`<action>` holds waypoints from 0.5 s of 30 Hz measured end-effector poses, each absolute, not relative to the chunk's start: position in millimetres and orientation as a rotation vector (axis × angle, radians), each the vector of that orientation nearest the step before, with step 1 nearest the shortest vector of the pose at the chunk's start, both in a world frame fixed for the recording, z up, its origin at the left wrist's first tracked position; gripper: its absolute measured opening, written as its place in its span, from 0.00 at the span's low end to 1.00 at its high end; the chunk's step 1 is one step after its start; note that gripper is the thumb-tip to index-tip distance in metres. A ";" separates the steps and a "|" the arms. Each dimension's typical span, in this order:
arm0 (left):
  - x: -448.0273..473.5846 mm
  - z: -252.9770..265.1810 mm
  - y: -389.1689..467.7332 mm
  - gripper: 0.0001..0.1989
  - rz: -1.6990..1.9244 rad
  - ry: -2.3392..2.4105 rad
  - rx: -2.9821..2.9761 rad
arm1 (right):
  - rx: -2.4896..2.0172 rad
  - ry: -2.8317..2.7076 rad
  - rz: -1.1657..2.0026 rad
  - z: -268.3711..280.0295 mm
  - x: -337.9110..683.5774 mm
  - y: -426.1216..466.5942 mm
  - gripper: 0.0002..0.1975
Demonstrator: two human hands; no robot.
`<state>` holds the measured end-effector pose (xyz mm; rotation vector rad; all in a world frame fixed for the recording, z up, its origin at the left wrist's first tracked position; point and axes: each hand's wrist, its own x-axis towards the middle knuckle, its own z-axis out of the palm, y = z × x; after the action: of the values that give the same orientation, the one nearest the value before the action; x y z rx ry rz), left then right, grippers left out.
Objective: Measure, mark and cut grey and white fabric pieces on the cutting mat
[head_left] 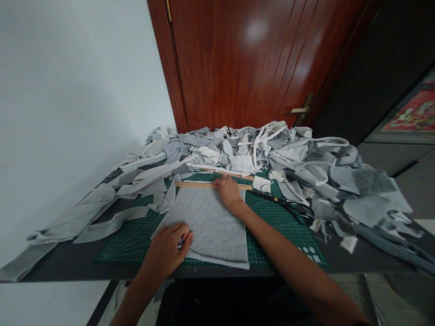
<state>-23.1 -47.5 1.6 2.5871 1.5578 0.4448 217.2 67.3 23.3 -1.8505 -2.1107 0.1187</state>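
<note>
A light grey piece of fabric (214, 226) lies on a green cutting mat (278, 226), wider at its near end. My left hand (168, 249) is at the fabric's near left edge, fingers curled and thumb bent in against them, pinching the cloth; the fingertips are partly hidden. Across the fabric's far edge lies a flat wooden ruler (197, 184). My right hand (229, 192) bears on it near its middle, fingers bunched together and gripping it. Black-handled scissors (292, 208) lie to the right of the fabric, blades pointing toward the ruler's right end.
Heaped grey and white fabric scraps (238, 149) line the table's back, spreading down both sides. Long strips (118, 222) lie at left. Another wooden strip (234, 173) lies beyond the ruler. A white wall (68, 90) and a brown door (238, 68) stand behind.
</note>
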 end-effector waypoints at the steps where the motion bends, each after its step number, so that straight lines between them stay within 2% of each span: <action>1: -23.2 1.2 -47.3 0.13 0.446 1.557 2.589 | -1.853 -2.105 0.121 23.1 217.3 68.2 0.14; 15: -25.9 -8.1 -45.5 0.13 0.560 1.545 2.608 | -1.780 -2.085 0.092 8.1 223.4 82.4 0.13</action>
<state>-25.9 -45.5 -8.1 2.6083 1.5455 0.5603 223.4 82.4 8.1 -1.7805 -2.0847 0.0918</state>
